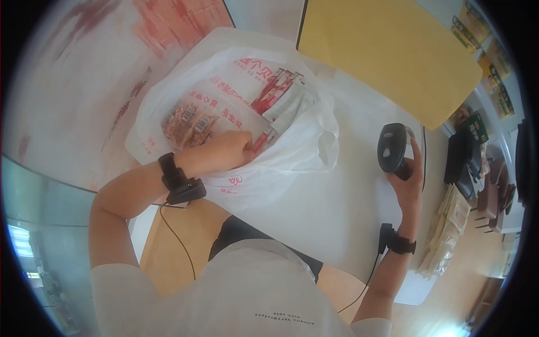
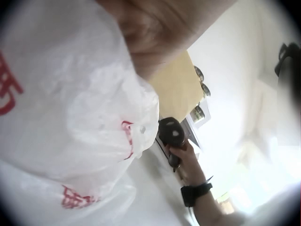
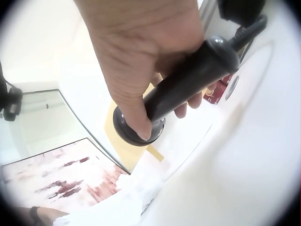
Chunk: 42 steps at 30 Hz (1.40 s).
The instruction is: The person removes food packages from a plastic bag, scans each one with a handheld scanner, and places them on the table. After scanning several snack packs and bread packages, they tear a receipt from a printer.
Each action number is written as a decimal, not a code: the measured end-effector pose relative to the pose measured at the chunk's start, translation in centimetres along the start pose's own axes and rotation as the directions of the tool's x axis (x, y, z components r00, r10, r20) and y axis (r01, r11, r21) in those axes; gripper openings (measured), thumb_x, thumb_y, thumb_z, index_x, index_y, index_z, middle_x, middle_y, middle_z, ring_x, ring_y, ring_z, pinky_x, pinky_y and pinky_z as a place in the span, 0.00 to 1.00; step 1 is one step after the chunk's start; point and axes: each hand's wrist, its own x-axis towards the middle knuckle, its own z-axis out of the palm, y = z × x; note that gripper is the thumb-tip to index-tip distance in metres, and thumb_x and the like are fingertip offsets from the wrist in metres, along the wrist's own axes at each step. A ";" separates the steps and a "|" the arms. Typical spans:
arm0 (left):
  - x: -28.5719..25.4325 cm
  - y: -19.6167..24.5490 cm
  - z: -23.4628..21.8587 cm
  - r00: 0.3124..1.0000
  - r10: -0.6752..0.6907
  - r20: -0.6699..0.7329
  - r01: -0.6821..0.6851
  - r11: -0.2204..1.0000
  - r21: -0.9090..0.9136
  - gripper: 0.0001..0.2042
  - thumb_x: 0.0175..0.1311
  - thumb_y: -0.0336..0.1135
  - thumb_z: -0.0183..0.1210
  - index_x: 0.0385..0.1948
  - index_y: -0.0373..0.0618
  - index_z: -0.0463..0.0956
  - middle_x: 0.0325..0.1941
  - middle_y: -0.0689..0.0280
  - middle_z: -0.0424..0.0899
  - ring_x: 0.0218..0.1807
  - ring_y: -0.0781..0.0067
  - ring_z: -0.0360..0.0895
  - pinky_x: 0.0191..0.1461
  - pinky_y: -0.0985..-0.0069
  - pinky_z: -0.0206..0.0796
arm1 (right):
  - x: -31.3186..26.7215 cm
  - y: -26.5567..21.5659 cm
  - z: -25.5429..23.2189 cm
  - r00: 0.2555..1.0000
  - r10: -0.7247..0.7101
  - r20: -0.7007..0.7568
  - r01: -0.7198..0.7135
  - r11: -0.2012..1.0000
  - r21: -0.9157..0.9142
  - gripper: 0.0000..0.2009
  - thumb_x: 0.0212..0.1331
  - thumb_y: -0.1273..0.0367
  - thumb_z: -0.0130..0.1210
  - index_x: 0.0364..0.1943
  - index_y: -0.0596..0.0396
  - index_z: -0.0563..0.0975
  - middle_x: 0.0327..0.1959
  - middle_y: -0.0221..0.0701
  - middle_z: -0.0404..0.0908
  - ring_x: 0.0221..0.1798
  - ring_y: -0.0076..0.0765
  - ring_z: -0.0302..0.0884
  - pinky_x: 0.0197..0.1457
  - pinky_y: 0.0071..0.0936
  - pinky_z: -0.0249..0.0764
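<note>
Thin white plastic bag (image 1: 303, 146) lies mid-bench; the left hand (image 1: 233, 149) reaches inside, grip hidden. The right hand (image 1: 409, 174) clamps the scanner (image 1: 391, 147) near the right edge. Snack packets (image 1: 188, 121) may spill.

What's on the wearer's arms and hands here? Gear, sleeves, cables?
Both forearms are bare below short white sleeves. The left hand and right hand wear no gloves. A black strap circles each wrist: the left strap carries a black camera unit, the right strap a smaller black block. A thin black cable runs from each toward the body.
</note>
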 end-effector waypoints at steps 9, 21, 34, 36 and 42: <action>1.1 3.3 -4.4 0.959 0.015 0.284 -0.093 0.960 0.265 0.08 0.58 0.36 0.57 0.29 0.41 0.79 0.29 0.54 0.83 0.34 0.57 0.81 0.40 0.64 0.70 | -0.4 -0.6 0.1 0.999 0.008 0.039 -0.012 0.996 0.088 0.44 0.40 0.79 0.64 0.69 0.48 0.61 0.29 0.31 0.80 0.32 0.26 0.78 0.42 0.23 0.72; 16.2 1.5 -3.2 0.938 -0.069 -0.340 0.157 0.958 0.240 0.09 0.50 0.38 0.62 0.30 0.44 0.79 0.30 0.60 0.84 0.35 0.58 0.81 0.41 0.64 0.71 | -1.4 -2.3 -0.1 0.999 -0.002 0.039 -0.003 0.991 0.133 0.43 0.37 0.79 0.61 0.67 0.49 0.62 0.31 0.32 0.81 0.35 0.28 0.79 0.47 0.23 0.72; 12.6 0.6 -8.3 0.987 -0.082 0.137 0.150 0.772 -0.618 0.11 0.53 0.37 0.61 0.31 0.39 0.78 0.31 0.62 0.82 0.31 0.77 0.77 0.29 0.79 0.66 | -0.9 -2.0 -0.4 0.996 -0.020 0.087 0.000 0.976 0.219 0.39 0.38 0.75 0.60 0.65 0.52 0.66 0.32 0.33 0.81 0.37 0.29 0.80 0.48 0.24 0.72; 10.6 2.5 -8.4 0.990 0.060 0.131 0.056 0.679 -0.732 0.09 0.57 0.33 0.59 0.37 0.41 0.74 0.27 0.65 0.77 0.30 0.76 0.76 0.26 0.80 0.65 | -0.6 -2.0 -0.5 0.995 -0.031 0.090 0.009 0.971 0.240 0.37 0.38 0.75 0.60 0.63 0.53 0.67 0.33 0.34 0.81 0.37 0.29 0.80 0.48 0.24 0.72; 7.8 9.4 -5.4 0.961 0.216 0.174 0.016 0.583 -0.813 0.14 0.61 0.35 0.59 0.45 0.41 0.70 0.31 0.67 0.76 0.30 0.81 0.74 0.24 0.82 0.61 | 0.0 -3.4 -1.6 0.994 -0.104 0.037 0.094 0.972 0.217 0.27 0.40 0.73 0.59 0.53 0.60 0.73 0.32 0.33 0.80 0.36 0.24 0.77 0.46 0.21 0.71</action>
